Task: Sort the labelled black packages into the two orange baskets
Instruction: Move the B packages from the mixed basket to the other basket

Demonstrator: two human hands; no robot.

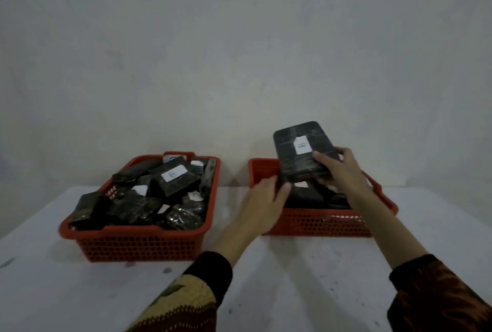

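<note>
Sorting looked mostly done: left basket [138,236] at centre-left was heaped, nothing loose on the counter [292,278]. Right hand [339,169] gripped a labelled package [303,153] above the right basket [316,225]; left hand [262,198] hung relaxed beside it.

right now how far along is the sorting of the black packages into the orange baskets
Done: the left basket is heaped with packages, and a few lie in the right basket. In hand: the right hand grips a labelled package above the right basket, the left hand open beside it. No loose packages show on the table.
</note>
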